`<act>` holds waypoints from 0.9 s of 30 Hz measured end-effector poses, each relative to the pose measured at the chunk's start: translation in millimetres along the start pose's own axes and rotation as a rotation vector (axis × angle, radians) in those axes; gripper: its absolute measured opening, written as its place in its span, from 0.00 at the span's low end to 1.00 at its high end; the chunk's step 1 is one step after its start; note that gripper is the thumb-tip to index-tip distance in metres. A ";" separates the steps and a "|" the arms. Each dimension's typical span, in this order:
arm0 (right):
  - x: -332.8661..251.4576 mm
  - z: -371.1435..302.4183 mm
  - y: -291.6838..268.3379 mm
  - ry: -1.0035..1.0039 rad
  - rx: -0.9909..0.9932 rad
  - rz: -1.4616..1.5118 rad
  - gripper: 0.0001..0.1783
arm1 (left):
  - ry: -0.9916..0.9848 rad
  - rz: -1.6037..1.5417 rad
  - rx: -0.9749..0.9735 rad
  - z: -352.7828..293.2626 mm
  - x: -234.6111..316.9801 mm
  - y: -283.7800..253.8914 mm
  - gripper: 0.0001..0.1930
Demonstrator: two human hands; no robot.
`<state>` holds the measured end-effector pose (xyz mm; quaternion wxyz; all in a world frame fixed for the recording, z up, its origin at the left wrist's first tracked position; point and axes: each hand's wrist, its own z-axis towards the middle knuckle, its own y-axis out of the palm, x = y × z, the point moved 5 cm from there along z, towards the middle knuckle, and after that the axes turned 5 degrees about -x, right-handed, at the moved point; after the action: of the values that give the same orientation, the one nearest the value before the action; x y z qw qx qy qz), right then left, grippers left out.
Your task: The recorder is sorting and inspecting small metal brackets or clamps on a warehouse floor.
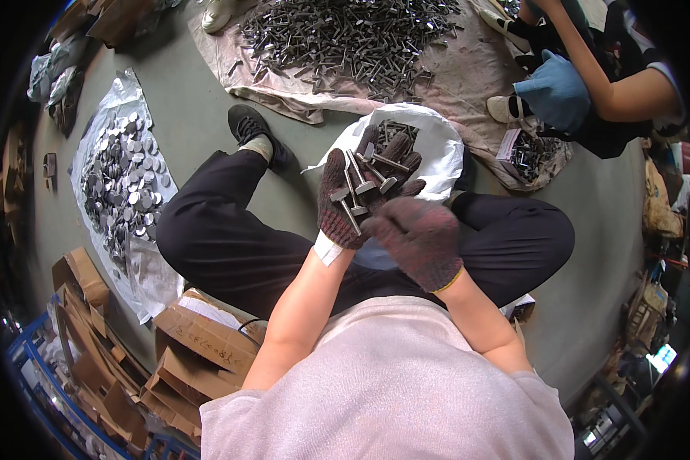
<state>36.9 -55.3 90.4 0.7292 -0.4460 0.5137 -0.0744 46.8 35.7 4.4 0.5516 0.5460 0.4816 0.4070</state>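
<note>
The right hand (419, 241) is blurred, the bolt heap (345, 46) cropped.

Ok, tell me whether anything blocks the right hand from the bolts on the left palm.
Nothing visible does: the bolts lie exposed on the upturned left hand, and the blurred right hand is close beside them. The white bag sits beyond, not between.

Passable over floor (316, 143) at nine o'clock from the white sack (441, 147), blocked beyond by the dark shoe (245, 125), at four by the right leg (517, 238).
</note>
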 end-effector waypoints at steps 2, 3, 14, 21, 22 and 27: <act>11.3 2.9 -12.8 0.032 0.091 0.001 0.09 | -0.001 -0.005 -0.002 -1.3 -1.0 -1.3 0.40; 13.2 6.3 -20.1 -0.020 0.168 -0.142 0.09 | -0.002 -0.006 -0.004 -2.3 -1.8 -1.0 0.40; 15.2 15.5 -25.9 -0.116 0.055 -0.220 0.15 | -0.047 -0.050 -0.027 -8.2 -4.8 -2.7 0.38; 26.0 20.2 -47.2 -0.050 0.157 -0.210 0.13 | -0.109 -0.063 0.080 -18.9 -11.2 2.4 0.42; 23.9 20.8 -44.8 -0.043 0.125 -0.277 0.13 | -0.111 -0.065 0.084 -19.4 -12.2 0.7 0.42; 24.6 17.6 -32.6 -0.019 0.031 -0.408 0.12 | -0.146 -0.103 0.041 -21.7 -18.1 1.5 0.42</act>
<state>74.0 -78.4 98.6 0.7106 -0.5301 0.4047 -0.2242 22.0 22.7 8.8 0.5942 0.5599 0.4756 0.3275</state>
